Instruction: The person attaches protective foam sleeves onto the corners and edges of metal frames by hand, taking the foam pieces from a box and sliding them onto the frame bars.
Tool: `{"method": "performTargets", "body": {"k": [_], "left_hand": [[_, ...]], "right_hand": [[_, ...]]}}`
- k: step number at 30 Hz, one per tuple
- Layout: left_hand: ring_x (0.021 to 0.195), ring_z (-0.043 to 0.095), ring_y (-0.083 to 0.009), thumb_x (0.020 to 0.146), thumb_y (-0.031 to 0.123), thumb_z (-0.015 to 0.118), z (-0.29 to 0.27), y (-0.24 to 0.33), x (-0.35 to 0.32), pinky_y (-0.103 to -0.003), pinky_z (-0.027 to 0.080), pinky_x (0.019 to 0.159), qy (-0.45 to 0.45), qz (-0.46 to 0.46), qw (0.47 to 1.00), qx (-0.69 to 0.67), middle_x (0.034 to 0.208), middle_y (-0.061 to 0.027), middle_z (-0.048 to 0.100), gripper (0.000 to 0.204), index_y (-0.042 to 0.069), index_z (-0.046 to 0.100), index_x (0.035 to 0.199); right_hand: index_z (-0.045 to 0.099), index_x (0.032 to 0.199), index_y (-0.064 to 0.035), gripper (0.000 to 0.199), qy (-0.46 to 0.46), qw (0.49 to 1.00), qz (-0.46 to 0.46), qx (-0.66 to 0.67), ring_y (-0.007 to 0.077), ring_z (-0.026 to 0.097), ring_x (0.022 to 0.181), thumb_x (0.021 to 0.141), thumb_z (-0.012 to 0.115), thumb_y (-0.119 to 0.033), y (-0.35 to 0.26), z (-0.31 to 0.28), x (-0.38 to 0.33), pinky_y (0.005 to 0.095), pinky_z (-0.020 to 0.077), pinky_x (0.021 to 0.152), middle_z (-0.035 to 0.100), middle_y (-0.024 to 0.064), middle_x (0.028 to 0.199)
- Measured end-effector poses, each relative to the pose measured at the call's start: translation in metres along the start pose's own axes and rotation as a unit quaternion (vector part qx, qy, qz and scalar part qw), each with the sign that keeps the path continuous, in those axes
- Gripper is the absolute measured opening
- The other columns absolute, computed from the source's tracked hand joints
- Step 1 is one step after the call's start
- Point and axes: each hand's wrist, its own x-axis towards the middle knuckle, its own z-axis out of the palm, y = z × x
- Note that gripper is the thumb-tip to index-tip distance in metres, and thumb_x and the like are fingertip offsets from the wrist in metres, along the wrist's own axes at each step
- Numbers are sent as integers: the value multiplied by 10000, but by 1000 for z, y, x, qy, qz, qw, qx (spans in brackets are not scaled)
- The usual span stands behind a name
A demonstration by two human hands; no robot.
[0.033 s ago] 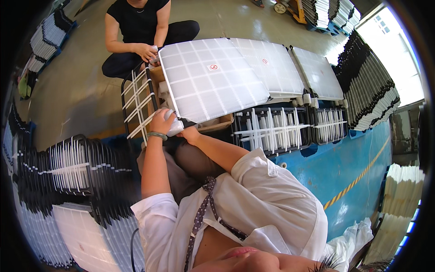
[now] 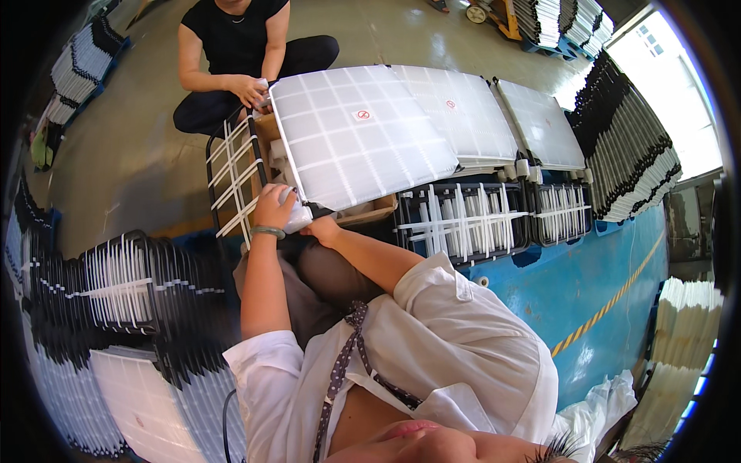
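A large white panel in clear film, with a pale grid and a small round red symbol, lies in front of me. At its near left corner is a whitish padded wrap. My left hand, with a bracelet at the wrist, is closed around this wrap. Beside it my right hand has its fingers curled in at the same corner; what they pinch is hidden. Left of the panel stands a black tubular frame crossed by white straps. A cardboard box shows under the panel.
Across from me sits a person in black, whose hands hold a whitish piece at the panel's far left corner. More wrapped panels and strapped black frames run to the right. Stacked frames stand at my left.
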Motion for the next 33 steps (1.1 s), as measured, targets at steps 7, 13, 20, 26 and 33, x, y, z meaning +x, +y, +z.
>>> {"method": "performTargets", "body": {"k": [7, 13, 20, 26, 33], "left_hand": [[862, 504, -297, 544, 263, 763, -24, 19, -16, -369, 408, 782, 6, 50, 993, 111, 859, -79, 589, 526, 92, 571, 1003], [911, 472, -279, 441, 212, 807, -40, 35, -36, -351, 396, 809, -13, 40, 986, 159, 966, -65, 562, 632, 118, 572, 1020], [989, 464, -252, 451, 226, 797, -49, 63, -36, -389, 381, 814, -62, 22, 966, 250, 986, -55, 523, 580, 111, 580, 977], [858, 524, -301, 460, 235, 779, -33, 57, -37, -372, 440, 750, -159, 55, 963, 209, 885, -122, 530, 482, 57, 574, 858], [752, 551, -328, 533, 209, 706, -13, 73, -53, -400, 462, 675, -78, 17, 958, 274, 795, -137, 552, 313, 63, 579, 779]], "right_hand": [[549, 976, 8, 317, -75, 994, 77, 13, 216, 598, 839, 676, 467, 70, 5, -16, 2, 279, 470, 640, 607, 121, 944], [559, 932, 53, 302, -41, 992, 119, 22, 245, 608, 836, 649, 465, 103, -1, -7, -2, 280, 481, 626, 608, 152, 897], [581, 908, 37, 297, -9, 993, 109, 38, 238, 611, 801, 647, 470, 125, 2, -6, -1, 285, 498, 641, 613, 136, 867], [592, 714, 33, 123, -46, 996, 78, 30, 193, 565, 604, 601, 557, 70, 8, -14, 1, 266, 459, 550, 603, 116, 695], [583, 725, -15, 112, -136, 957, 108, 232, 246, 582, 738, 625, 541, -42, 26, -35, 11, 331, 477, 661, 606, 120, 796]]}}
